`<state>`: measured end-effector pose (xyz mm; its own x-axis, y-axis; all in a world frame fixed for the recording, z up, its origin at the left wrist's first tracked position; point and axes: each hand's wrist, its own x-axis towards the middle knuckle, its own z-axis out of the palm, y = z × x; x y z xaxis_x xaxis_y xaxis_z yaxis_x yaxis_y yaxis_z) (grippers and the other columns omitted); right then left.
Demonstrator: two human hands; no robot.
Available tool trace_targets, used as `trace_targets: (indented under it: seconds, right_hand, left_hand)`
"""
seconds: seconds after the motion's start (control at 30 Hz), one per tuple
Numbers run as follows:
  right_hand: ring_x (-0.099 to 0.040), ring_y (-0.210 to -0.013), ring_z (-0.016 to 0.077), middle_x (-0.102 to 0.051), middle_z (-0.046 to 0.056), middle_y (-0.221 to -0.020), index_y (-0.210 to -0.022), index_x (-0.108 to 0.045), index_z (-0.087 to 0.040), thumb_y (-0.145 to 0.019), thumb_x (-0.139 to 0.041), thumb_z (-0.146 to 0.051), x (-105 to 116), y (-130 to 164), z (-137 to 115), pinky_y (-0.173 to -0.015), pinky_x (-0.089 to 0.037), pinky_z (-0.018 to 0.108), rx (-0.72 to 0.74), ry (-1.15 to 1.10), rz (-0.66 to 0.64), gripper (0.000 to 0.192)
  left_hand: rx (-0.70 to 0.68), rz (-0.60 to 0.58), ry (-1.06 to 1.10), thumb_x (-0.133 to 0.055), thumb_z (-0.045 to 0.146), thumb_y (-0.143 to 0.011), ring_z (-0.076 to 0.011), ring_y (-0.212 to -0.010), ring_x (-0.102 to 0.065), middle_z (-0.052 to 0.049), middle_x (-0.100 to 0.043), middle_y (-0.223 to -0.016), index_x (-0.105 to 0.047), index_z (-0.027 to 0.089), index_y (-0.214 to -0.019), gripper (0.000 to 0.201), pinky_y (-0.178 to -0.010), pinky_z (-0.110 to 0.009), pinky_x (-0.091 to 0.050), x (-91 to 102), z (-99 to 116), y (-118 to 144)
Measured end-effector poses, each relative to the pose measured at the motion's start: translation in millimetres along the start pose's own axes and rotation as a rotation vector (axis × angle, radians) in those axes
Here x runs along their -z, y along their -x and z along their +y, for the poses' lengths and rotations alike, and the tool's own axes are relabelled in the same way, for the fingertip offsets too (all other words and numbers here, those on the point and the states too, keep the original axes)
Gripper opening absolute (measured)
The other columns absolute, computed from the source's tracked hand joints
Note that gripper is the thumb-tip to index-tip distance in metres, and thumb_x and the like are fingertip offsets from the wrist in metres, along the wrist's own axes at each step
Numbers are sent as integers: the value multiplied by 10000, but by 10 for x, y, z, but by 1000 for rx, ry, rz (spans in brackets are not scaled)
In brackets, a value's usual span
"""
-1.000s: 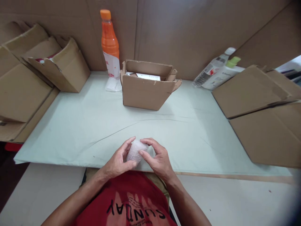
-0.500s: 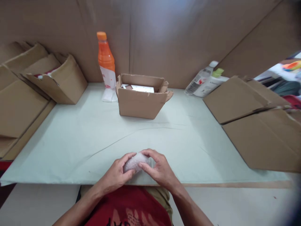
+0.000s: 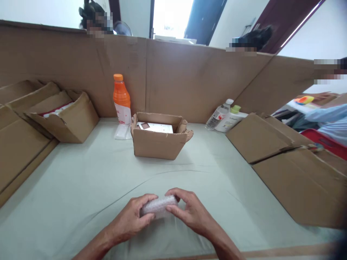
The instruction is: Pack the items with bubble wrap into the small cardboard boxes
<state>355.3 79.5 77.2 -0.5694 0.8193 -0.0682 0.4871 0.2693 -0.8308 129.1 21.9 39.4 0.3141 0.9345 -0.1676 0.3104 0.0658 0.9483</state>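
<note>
Both hands clamp a small bubble-wrapped white bundle (image 3: 158, 206) above the pale green surface (image 3: 81, 187). Left hand (image 3: 130, 220) and right hand (image 3: 192, 213) each grip one end. Its long axis runs left to right.

You sit at a surface (image 3: 81, 187) covered with pale green paper, creased across its middle. A tall cardboard partition (image 3: 189, 79) fences it at the back and angles along your right. Above it, white walls (image 3: 238, 18), a dark blue door (image 3: 206, 20) and a bright doorway (image 3: 170, 16) pour daylight in. Flattened cardboard sheets (image 3: 298, 180) lie to your right.
</note>
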Motion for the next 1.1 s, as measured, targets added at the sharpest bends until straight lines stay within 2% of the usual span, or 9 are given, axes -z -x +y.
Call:
trace_targets:
  seconds: [0.13,0.27,0.37,0.47,0.6,0.7,0.8,0.97,1.1]
  right_hand:
    - [-640,-764,168,-716,18,-857,-974,-709,-214,-858,-682,-391,543,-132,-129,-689,-503,262,23,-40,267,214]
    - [-645,-749,173,-717,22,-866,-998,-711,-233,-791,-755,-454,1138,-462,-336,-643,-512,269,66,-126,622,306]
    - [-630,-765,171,-708,31,-893,-961,-704,-227,-746,-770,-469,1459,-881,-442,-669,-509,285,133,-144,735,331]
    - [-592,-704,162,-682,36,-826,-910,-684,-196,-722,-728,-494,1654,-1283,-446,-617,-476,289,92,-96,660,355]
    - [-540,-625,156,-644,27,-694,-776,-661,-175,-725,-666,-423,1780,-1565,-455,-553,-382,278,-89,414,545,253]
    - [-584,-666,181,-693,57,-743,-776,-674,-176,-766,-620,-360,1752,-1672,-568,-560,-344,284,-196,825,434,192]
    - [-660,-800,226,-748,96,-881,-879,-722,-181,-791,-606,-313,1599,-1824,-683,-606,-362,285,-280,1041,266,197]
    - [-691,-958,273,-759,144,-1048,-1051,-743,-165,-812,-603,-268,1338,-2081,-666,-684,-420,289,-320,1101,172,295]
    - [-696,-913,221,-772,81,-1034,-1067,-750,-201,-799,-618,-261,1343,-2089,-620,-673,-423,255,-293,1040,98,305]
  left_hand:
    - [-121,178,-66,-556,185,-862,-152,-839,-659,-24,-725,-979,-631,215,-1239,385,-770,-268,-533,288,98,-210]
    - [-491,593,-295,-546,136,-897,-138,-884,-669,-74,-680,-1178,-615,221,-1235,355,-802,-280,-566,612,391,-482]
    - [-702,828,-451,-559,88,-889,-132,-900,-683,-125,-553,-1424,-580,219,-1288,421,-815,-292,-588,779,609,-768]
    - [-746,874,-550,-546,75,-895,-116,-800,-692,-137,-550,-1438,-533,210,-1345,470,-777,-292,-609,858,677,-1064]
    - [-738,855,-618,-534,66,-890,-185,-944,-714,-108,-685,-1213,-517,178,-1342,466,-854,-325,-612,860,587,-1288]
    - [-753,884,-630,-536,71,-889,-221,-1078,-688,-110,-695,-1184,-538,169,-1304,427,-918,-352,-595,835,537,-1303]
    - [-724,864,-619,-537,82,-887,-215,-1060,-691,-110,-687,-1192,-544,170,-1293,415,-910,-348,-596,822,542,-1275]
    - [-704,842,-625,-545,94,-887,-204,-1065,-683,-94,-676,-1178,-572,181,-1253,377,-924,-333,-586,826,567,-1252]
    - [-717,829,-634,-541,93,-889,-198,-1033,-687,-90,-678,-1144,-585,171,-1226,349,-900,-319,-587,829,565,-1250]
